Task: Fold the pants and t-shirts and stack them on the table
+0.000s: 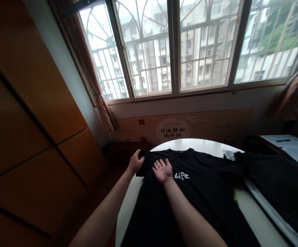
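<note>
Pinching sleeve [146, 167] in left grip [136, 162] — likely steadying black shirt [203, 171]; holding right grip [163, 171] spread, palm up, empty.

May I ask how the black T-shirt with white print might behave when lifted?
The T-shirt would probably hang floppy, as it lies flat over the white table. Its sleeve, held by the left hand, should fold easily, looking like soft cloth.

From here I see the shirt [208, 187] as soft, matt black cloth and the table [130, 206] as smooth with a faint gloss. I make out wood-look cabinet panels [41, 92], dully sheened, and a cloth curtain [100, 103].
</note>
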The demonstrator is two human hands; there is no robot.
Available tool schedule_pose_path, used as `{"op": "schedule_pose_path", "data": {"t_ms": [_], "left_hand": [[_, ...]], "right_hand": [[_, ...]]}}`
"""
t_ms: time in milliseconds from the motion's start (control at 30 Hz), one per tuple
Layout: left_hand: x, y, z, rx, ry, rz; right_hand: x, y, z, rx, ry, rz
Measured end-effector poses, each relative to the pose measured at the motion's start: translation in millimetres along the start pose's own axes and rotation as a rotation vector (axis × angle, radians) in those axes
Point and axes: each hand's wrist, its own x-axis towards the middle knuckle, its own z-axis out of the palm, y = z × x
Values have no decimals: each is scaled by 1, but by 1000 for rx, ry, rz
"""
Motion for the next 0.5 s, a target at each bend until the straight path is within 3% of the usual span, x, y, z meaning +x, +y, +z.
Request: {"op": "schedule_pose_path", "data": {"t_ms": [167,267,500], "left_hand": [[-11,38,30,86,-280,75],[-13,48,32,124,-398,105],[13,28,16,336,-216,62]], "right_hand": [[1,1,-1,-33,-58,1],[-1,1,2,-32,-154,19],[-5,2,5,7,-236,-46]]}}
